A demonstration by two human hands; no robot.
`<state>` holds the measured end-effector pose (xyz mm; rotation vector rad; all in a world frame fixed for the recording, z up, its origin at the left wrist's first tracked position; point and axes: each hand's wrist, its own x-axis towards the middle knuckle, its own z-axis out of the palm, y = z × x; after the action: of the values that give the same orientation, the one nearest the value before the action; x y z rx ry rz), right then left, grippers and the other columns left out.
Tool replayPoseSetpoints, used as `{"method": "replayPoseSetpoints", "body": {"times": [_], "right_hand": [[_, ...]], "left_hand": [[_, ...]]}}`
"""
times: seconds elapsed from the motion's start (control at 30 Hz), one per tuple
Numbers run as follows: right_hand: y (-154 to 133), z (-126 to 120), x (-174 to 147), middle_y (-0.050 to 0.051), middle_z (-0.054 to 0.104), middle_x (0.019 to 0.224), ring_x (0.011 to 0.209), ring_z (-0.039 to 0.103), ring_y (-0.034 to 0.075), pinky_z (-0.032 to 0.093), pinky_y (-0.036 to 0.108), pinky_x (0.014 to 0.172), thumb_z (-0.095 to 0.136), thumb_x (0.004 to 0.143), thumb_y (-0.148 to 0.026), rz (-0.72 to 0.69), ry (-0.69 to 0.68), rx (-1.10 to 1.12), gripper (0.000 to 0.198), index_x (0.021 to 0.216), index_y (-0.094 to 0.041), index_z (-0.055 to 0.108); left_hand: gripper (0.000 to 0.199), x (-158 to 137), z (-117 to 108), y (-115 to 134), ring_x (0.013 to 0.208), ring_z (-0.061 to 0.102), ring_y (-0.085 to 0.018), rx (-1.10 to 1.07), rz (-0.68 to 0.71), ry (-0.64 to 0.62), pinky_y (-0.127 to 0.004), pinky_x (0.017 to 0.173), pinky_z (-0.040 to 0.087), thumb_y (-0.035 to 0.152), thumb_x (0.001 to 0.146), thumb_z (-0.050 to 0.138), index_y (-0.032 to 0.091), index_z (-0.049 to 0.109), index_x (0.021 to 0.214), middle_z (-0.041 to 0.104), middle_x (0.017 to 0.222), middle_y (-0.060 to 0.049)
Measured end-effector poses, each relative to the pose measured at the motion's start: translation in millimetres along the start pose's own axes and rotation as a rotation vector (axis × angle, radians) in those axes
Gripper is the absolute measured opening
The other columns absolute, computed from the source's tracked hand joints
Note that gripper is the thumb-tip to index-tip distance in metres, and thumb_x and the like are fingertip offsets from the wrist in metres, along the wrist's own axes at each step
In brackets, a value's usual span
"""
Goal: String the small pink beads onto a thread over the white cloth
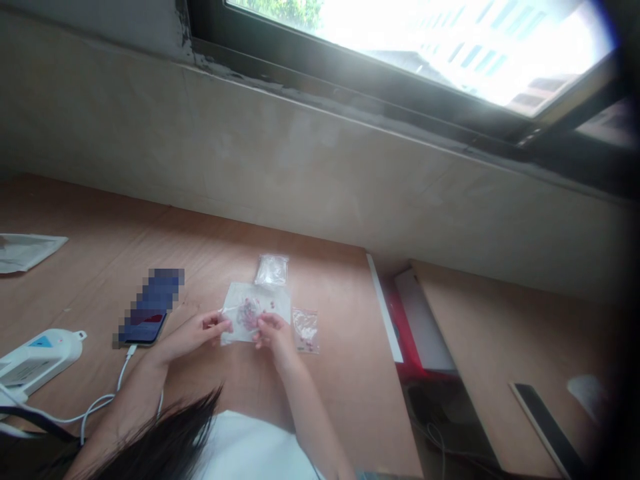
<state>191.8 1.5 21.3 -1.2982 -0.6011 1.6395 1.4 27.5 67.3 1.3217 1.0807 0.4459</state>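
Between my hands, a clump of small purplish-pink bead-like pieces (249, 313) shows over a white sheet (280, 297); whether it is strung or loose I cannot tell. My left hand (217, 325) is closed in a pinch at the sheet's left edge, near a thin pale strand. The fingers of my right hand (271, 328) are pinched at the clump's right side, over the sheet. What either pinch holds is too small to name. A few loose dark pink pieces lie near the sheet's upper right. Just right of my right hand is a small clear bag (305, 327) with similar pieces inside.
Behind the sheet lies another clear plastic packet (273, 270). A phone (150, 310) with a white charging cable (120, 373) lies left of my left arm, beside a white power strip (45, 360). A gap with red and white items separates this table from another (480, 333).
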Motion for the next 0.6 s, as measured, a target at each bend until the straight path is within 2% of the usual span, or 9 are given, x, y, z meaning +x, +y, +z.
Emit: {"method": "replayPoseSetpoints", "body": {"times": [0.07, 0.2, 0.27, 0.4, 0.5, 0.6], "right_hand": [[-9.6, -1.4, -4.2, 0.001, 0.059, 0.069, 0.044, 0.048, 0.009, 0.036, 0.022, 0.039, 0.058, 0.062, -0.030, -0.083, 0.091, -0.105, 0.020, 0.078, -0.017, 0.057], [-31.8, 2.3, -17.3, 0.002, 0.062, 0.074, 0.063, 0.050, 0.012, 0.040, 0.024, 0.059, 0.053, 0.064, -0.020, -0.302, 0.138, -0.369, 0.014, 0.074, -0.018, 0.064], [-39.3, 6.1, -23.2, 0.002, 0.062, 0.078, 0.066, 0.050, 0.013, 0.039, 0.025, 0.063, 0.053, 0.065, -0.020, -0.342, 0.121, -0.424, 0.017, 0.078, -0.019, 0.064], [-42.7, 5.5, -26.0, 0.002, 0.061, 0.071, 0.062, 0.051, 0.013, 0.039, 0.025, 0.059, 0.056, 0.064, -0.026, -0.287, 0.143, -0.384, 0.025, 0.087, -0.017, 0.060], [-40.9, -2.6, -22.7, 0.003, 0.059, 0.065, 0.063, 0.052, 0.014, 0.037, 0.024, 0.057, 0.058, 0.062, -0.029, -0.209, 0.112, -0.365, 0.017, 0.070, -0.014, 0.060], [-39.8, -9.1, -18.8, 0.001, 0.057, 0.059, 0.059, 0.049, 0.012, 0.036, 0.023, 0.056, 0.060, 0.058, -0.028, -0.209, 0.110, -0.359, 0.013, 0.057, -0.014, 0.057]], "left_hand": [[0.038, -4.4, -7.4, -4.1, 0.051, 0.044, -0.010, 0.025, -0.007, -0.059, -0.020, 0.050, 0.035, 0.049, 0.073, 0.043, 0.015, 0.059, 0.072, 0.051, 0.058, 0.002], [0.034, -1.3, -6.4, 1.1, 0.060, 0.048, -0.011, 0.067, 0.052, 0.068, -0.020, 0.058, 0.037, 0.046, 0.076, 0.040, 0.018, 0.058, 0.081, 0.053, 0.064, 0.002], [0.030, 5.0, 3.5, 11.2, 0.068, 0.049, -0.013, 0.090, 0.097, 0.064, -0.020, 0.060, 0.037, 0.043, 0.076, 0.043, 0.018, 0.058, 0.083, 0.055, 0.075, 0.001], [0.029, 16.0, 23.2, 30.0, 0.066, 0.049, -0.013, 0.099, 0.171, 0.078, -0.020, 0.060, 0.037, 0.041, 0.076, 0.044, 0.017, 0.059, 0.077, 0.056, 0.071, 0.001], [0.028, 16.9, 26.5, 35.0, 0.070, 0.052, -0.015, 0.092, 0.183, 0.054, -0.022, 0.064, 0.038, 0.039, 0.076, 0.044, 0.017, 0.061, 0.077, 0.060, 0.073, -0.001], [0.028, 14.7, 23.3, 34.1, 0.077, 0.054, -0.017, 0.118, 0.165, 0.038, -0.024, 0.069, 0.039, 0.038, 0.076, 0.045, 0.017, 0.064, 0.079, 0.064, 0.080, -0.002]]}}
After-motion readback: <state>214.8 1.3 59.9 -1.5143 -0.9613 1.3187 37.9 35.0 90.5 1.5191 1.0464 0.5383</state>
